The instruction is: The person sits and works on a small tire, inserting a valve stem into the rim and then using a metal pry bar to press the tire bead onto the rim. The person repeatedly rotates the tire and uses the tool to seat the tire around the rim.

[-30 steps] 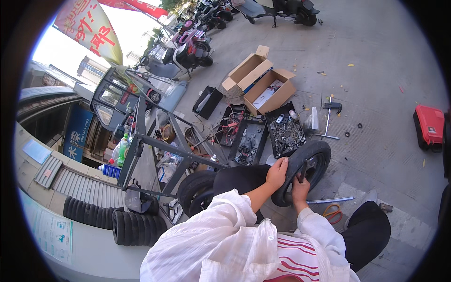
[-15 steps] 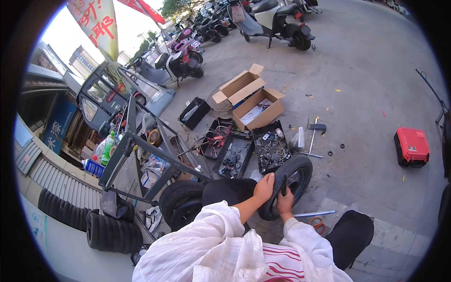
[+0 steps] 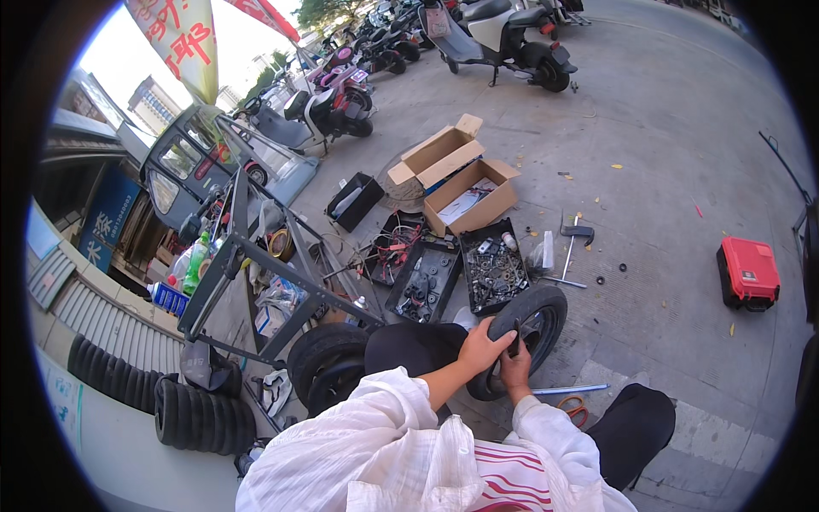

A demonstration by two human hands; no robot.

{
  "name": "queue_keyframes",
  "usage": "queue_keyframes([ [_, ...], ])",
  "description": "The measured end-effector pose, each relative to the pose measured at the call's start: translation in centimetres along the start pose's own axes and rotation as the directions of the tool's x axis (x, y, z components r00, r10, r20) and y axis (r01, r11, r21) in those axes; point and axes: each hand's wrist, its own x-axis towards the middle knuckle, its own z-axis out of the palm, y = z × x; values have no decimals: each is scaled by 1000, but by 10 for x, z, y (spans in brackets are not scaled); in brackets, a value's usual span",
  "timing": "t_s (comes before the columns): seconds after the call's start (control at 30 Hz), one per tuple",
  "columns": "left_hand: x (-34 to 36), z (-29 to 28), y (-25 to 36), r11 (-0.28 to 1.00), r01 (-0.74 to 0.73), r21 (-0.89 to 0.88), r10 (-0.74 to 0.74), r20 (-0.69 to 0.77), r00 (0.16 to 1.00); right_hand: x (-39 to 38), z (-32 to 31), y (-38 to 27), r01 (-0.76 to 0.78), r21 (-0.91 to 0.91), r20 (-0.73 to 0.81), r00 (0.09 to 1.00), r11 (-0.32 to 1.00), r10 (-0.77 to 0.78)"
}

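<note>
A black tyre on a wheel (image 3: 552, 334) stands tilted between my knees. My left hand (image 3: 483, 348) is wrapped over its left side, thumb reaching across toward my right hand. In my right hand (image 3: 515, 372), at the inner edge of the tyre, is a short dark bar-like tool (image 3: 515, 334); its lower part is hidden in the fist. A long silver rod (image 3: 572, 389) and orange-handled scissors (image 3: 578, 413) lie on the ground right of the wheel.
Black trays of small parts (image 3: 493, 266) and opened cardboard boxes (image 3: 471, 198) stand ahead. A hammer (image 3: 578, 231) lies beyond the wheel, and a red case (image 3: 749, 271) sits far right. At left are a grey metal frame (image 3: 294, 286), more tyres (image 3: 328, 358) and stacked tyres (image 3: 205, 416).
My left hand has shifted slightly along the tyre, and its thumb now reaches closer to the dark tool. My right hand stays at nearly the same place.
</note>
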Motion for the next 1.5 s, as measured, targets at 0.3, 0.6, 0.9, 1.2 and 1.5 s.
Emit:
queue_keyframes([
  [0.3, -17, -6, 10, 967, -78, 242, 106, -104, 989, -3, -7, 7, -60, -49, 51, 997, 997, 63],
  [0.6, -25, -19, 20, 894, -94, 438, 69, 73, 995, -16, -13, -14, -46, -87, 63, 997, 995, 52],
  [0.9, -19, -14, 18, 896, -131, 425, 103, 86, 991, -12, -13, 3, -227, 132, 61, 973, 965, 221],
  [1.2, -19, -8, 31, 907, -132, 400, 94, 113, 989, -18, -12, 9, -99, -2, -36, 994, 995, 99],
  [1.5, -18, 1, 37, 889, -187, 418, 171, 76, 982, -13, -13, 15, -66, 85, -55, 996, 994, 71],
])
